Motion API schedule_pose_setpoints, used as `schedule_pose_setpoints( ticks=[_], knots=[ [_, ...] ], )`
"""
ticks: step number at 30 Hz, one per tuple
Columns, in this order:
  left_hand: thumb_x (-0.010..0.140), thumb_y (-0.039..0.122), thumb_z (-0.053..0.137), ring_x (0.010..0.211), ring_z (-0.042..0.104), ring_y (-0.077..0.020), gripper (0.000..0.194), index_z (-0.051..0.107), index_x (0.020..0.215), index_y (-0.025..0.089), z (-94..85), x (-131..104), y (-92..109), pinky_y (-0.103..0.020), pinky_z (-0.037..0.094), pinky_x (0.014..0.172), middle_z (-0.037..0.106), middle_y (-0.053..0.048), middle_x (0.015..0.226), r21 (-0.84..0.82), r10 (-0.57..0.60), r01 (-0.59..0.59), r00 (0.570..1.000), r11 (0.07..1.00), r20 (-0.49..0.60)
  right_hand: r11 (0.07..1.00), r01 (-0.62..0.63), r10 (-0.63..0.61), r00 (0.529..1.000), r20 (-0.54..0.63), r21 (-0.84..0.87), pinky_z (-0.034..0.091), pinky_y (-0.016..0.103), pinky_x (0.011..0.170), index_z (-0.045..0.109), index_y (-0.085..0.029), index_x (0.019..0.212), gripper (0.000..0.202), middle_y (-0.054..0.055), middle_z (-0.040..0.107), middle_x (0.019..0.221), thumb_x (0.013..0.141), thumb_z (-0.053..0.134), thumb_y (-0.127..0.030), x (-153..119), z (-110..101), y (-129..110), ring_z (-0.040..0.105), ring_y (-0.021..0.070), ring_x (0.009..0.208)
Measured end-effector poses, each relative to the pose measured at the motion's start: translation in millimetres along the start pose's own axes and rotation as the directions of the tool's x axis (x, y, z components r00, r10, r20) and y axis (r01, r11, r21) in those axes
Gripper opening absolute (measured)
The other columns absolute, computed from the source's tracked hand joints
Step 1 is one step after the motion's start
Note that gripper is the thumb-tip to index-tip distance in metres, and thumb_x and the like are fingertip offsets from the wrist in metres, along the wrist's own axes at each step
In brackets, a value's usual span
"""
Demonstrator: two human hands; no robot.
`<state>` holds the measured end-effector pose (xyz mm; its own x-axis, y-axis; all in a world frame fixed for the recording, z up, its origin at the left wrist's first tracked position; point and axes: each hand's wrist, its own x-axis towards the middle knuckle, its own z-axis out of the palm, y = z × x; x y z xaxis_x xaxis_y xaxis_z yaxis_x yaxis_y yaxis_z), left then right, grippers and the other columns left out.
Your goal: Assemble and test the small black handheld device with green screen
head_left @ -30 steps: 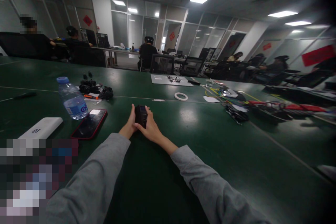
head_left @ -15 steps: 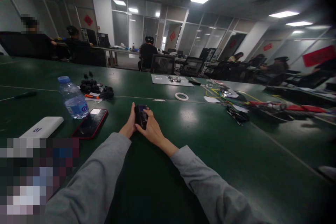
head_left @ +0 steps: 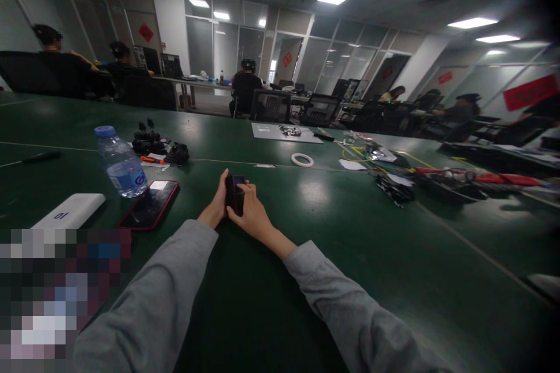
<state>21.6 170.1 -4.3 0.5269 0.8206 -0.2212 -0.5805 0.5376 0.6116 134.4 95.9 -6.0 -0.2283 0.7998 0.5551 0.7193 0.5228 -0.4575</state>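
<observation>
A small black device (head_left: 236, 201) with a screen is held between my two hands above the green table (head_left: 371, 227). My left hand (head_left: 215, 204) is closed round its left side, with the thumb side upright along the edge. My right hand (head_left: 251, 210) grips the right side from below, and a bent finger rests on or just over the screen. The back of the device and most of my left fingers are hidden. To the left of my hands lies a phone (head_left: 151, 205) with a red edge.
Left of the phone stand a water bottle (head_left: 125, 172) and a white power bank (head_left: 70, 213). Black parts (head_left: 151, 143) lie behind. A white ring (head_left: 302, 160) and a grey board (head_left: 266, 132) are farther off. Cables and tools (head_left: 394, 169) clutter the right. Several people sit beyond.
The finger of my right hand has shifted slightly across the device's face, and more of the screen shows lit. Both hands keep their hold. The view has moved very little.
</observation>
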Motion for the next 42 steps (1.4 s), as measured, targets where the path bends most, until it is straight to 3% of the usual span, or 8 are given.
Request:
schedule_pose_setpoints(
  ticks=[12,16,18,20,23,26,31,42],
  knots=[
    [0.078,0.073,0.037,0.088,0.067,-0.0264,0.073,0.065,0.1,0.009,-1.2,1.8,0.1,-0.037,0.055,0.077,0.07,-0.016,0.089,-0.115,0.066,-0.068,0.998,0.991,-0.022,0.996,0.059,-0.05,0.989,-0.142,0.065,0.033,0.05,0.109,0.019,-0.019,0.139,0.056,0.016,0.031,0.137,0.089,0.042,-0.033,-3.4,-2.2,-3.9,0.027,0.0262,0.135],
    [0.083,0.067,0.035,0.088,0.068,-0.0246,0.064,0.062,0.1,0.012,-4.4,3.3,3.0,-0.037,0.055,0.076,0.07,-0.015,0.093,-0.202,0.12,-0.129,0.991,0.971,-0.059,0.94,-0.158,0.258,0.909,-0.326,0.304,0.029,0.05,0.111,0.025,-0.019,0.135,0.054,0.014,0.035,0.138,0.088,0.043,-0.039,2.3,1.6,16.3,0.03,0.024,0.133],
    [0.085,0.064,0.036,0.088,0.068,-0.0241,0.059,0.06,0.1,0.013,-5.3,3.6,4.2,-0.038,0.056,0.075,0.069,-0.014,0.095,-0.24,0.123,-0.133,0.991,0.962,-0.055,0.748,-0.34,0.564,0.779,-0.274,0.571,0.035,0.05,0.106,0.03,-0.02,0.131,0.051,0.012,0.045,0.13,0.086,0.044,-0.041,9.6,1.3,35.6,0.042,0.023,0.125],
    [0.086,0.062,0.038,0.088,0.068,-0.0243,0.055,0.059,0.101,0.013,-5.9,3.7,4.8,-0.038,0.056,0.074,0.069,-0.015,0.097,-0.257,0.116,-0.123,0.992,0.959,-0.044,0.437,-0.435,0.743,0.668,-0.044,0.788,0.043,0.049,0.099,0.038,-0.021,0.123,0.044,0.009,0.054,0.12,0.084,0.047,-0.04,16.8,-3.9,54.7,0.053,0.0222,0.113],
    [0.087,0.06,0.04,0.087,0.068,-0.025,0.053,0.058,0.102,0.013,-6.2,3.1,4.7,-0.039,0.056,0.073,0.069,-0.015,0.097,-0.264,0.109,-0.117,0.993,0.957,-0.044,0.006,-0.455,0.679,0.655,0.331,0.89,0.053,0.046,0.086,0.049,-0.019,0.11,0.031,0.009,0.063,0.106,0.083,0.049,-0.034,21.5,-20.2,73.3,0.062,0.023,0.1],
    [0.087,0.058,0.041,0.087,0.068,-0.0252,0.052,0.058,0.104,0.012,-5.7,2.2,4.2,-0.039,0.056,0.073,0.069,-0.015,0.097,-0.259,0.114,-0.12,0.993,0.959,-0.039,-0.218,-0.457,0.533,0.684,0.497,0.863,0.056,0.043,0.078,0.054,-0.015,0.105,0.028,0.013,0.066,0.101,0.085,0.047,-0.033,18.8,-34.1,78.8,0.064,0.0249,0.098],
    [0.086,0.056,0.043,0.086,0.069,-0.026,0.051,0.057,0.107,0.012,-5.3,3.1,3.5,-0.041,0.056,0.073,0.069,-0.016,0.097,-0.242,0.101,-0.109,0.994,0.964,-0.046,-0.196,-0.492,0.378,0.76,0.528,0.848,0.055,0.041,0.082,0.055,-0.012,0.11,0.034,0.015,0.065,0.108,0.089,0.043,-0.035,15.0,-34.3,79.0,0.063,0.0231,0.103],
    [0.086,0.056,0.044,0.085,0.069,-0.0253,0.05,0.058,0.105,0.012,-6.4,4.0,4.5,-0.04,0.056,0.072,0.069,-0.014,0.094,-0.216,0.096,-0.098,0.995,0.971,-0.021,-0.17,-0.511,0.338,0.773,0.537,0.843,0.053,0.039,0.086,0.055,-0.011,0.114,0.036,0.014,0.066,0.108,0.092,0.041,-0.036,17.2,-30.5,78.2,0.066,0.0206,0.099]
  ],
)
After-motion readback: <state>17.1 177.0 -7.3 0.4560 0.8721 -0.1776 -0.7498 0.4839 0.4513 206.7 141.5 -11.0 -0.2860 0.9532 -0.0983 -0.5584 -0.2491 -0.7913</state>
